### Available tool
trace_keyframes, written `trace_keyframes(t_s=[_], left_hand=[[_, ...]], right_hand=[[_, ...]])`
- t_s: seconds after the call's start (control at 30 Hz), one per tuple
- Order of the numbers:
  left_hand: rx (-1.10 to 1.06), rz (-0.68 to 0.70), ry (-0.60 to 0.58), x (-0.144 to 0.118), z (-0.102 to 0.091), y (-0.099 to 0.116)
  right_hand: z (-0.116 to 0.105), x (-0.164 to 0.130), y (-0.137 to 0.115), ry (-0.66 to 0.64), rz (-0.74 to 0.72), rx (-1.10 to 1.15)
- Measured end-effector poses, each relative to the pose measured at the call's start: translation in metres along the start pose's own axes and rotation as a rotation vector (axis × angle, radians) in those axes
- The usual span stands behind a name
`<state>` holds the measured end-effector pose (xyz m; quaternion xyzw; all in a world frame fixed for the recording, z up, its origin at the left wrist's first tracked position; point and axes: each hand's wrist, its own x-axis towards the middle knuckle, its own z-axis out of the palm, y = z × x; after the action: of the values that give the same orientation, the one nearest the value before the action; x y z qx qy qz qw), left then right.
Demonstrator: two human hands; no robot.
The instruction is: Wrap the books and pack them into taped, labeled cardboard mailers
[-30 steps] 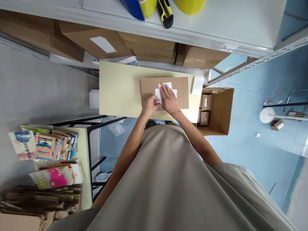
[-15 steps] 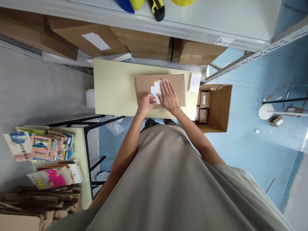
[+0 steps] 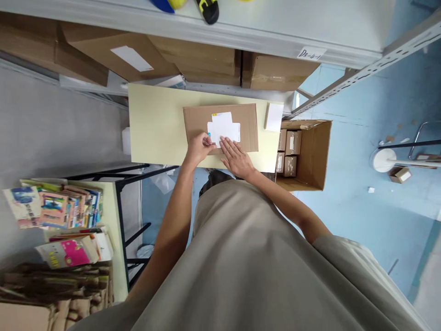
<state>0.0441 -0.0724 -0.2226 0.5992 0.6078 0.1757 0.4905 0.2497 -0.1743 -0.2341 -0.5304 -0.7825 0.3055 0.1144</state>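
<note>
A flat brown cardboard box (image 3: 246,119) lies on the pale yellow tabletop (image 3: 155,124) before me. On its upper face is a white, cross-shaped flat piece (image 3: 222,124) of paper or thin card, with a yellow mark at its top and a blue one at its left. My left hand (image 3: 199,148) is pinched closed at the piece's lower left edge; the fingertips partly hide what they grip. Fingers stretched out flat, my right hand (image 3: 237,158) rests on the lower part of the piece and the box's near edge.
A white block-like stack (image 3: 274,117) lies at the table's right end. Beside it stands an open carton (image 3: 312,156) holding several small boxes. Shelving with large cartons (image 3: 198,59) overhangs the far side. Left of me, books (image 3: 69,209) lie on another table.
My right hand has slid down toward me across the white piece, uncovering its upper and right parts. My left hand stays pinched at the lower left edge. The view has shifted slightly.
</note>
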Motion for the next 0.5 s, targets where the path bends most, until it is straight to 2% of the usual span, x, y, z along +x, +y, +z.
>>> trace_keyframes(t_s=[0.17, 0.27, 0.37, 0.5], left_hand=[[0.030, 0.011, 0.038, 0.002, 0.004, -0.002], [0.043, 0.012, 0.059, 0.002, 0.007, -0.002], [0.049, 0.022, 0.077, 0.000, 0.011, -0.001], [0.060, 0.053, 0.061, -0.005, 0.015, -0.001]], right_hand=[[-0.009, 0.049, 0.024, 0.082, 0.043, 0.015], [-0.012, 0.062, 0.023, 0.117, 0.093, 0.026], [-0.008, 0.046, 0.008, 0.139, 0.158, 0.040], [0.004, 0.002, -0.016, 0.153, 0.193, 0.094]])
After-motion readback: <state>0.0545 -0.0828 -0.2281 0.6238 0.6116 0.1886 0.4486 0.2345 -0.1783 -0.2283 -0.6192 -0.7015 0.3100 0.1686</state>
